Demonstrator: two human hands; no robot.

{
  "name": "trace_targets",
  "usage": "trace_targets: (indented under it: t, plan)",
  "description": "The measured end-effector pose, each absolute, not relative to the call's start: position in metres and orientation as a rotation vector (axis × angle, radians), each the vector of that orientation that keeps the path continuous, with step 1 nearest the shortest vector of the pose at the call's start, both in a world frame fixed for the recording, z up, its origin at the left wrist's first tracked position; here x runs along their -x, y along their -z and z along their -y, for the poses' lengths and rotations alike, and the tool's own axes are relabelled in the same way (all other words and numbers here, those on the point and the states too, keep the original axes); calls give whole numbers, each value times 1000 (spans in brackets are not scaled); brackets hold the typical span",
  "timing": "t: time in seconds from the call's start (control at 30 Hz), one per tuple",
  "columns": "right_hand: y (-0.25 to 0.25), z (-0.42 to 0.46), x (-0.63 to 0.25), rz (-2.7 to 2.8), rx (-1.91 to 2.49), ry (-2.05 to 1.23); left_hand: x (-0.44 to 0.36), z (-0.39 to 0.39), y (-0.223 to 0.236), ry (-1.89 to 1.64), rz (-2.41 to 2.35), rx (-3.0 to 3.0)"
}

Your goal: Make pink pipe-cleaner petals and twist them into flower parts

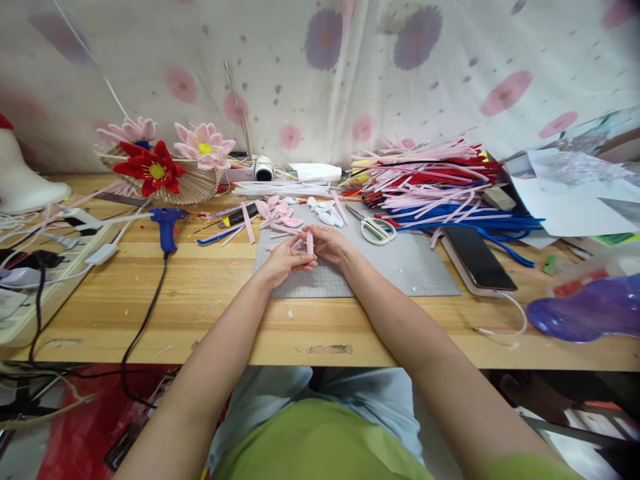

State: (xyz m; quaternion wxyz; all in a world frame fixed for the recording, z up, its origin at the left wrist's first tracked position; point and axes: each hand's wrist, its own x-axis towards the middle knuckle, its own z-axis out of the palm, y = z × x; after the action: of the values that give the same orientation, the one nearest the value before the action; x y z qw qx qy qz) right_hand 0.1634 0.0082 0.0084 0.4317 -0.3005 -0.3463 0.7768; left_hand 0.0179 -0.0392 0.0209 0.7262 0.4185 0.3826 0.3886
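Note:
Over the grey cutting mat (380, 277), my left hand (286, 262) and my right hand (328, 245) meet around a short pale pink pipe cleaner (310, 241). Fingers of both hands are closed on it, and it stands roughly upright between them. Just beyond my hands lie pink petal-shaped loops of pipe cleaner (280, 215) and a small cluster of white loops (327, 213). To the right of these, scissors with cream handles (377, 231) rest on the mat, blades pointing away to the left.
A blue glue gun (170, 225) lies left with its cord running off the table edge. Behind it are finished red (153, 170) and pink flowers (204, 143). Pipe cleaner bundles (425, 180), a phone (480, 257) and a purple translucent object (590, 307) occupy the right. A power strip (55, 287) is far left.

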Motion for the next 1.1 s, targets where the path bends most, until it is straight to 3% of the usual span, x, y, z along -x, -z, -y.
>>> trace_targets:
  t: [1.1]
  plan:
    - [-12,-6,-167,901,726,-2161,-18,41,-22,-858,-899,-1087]
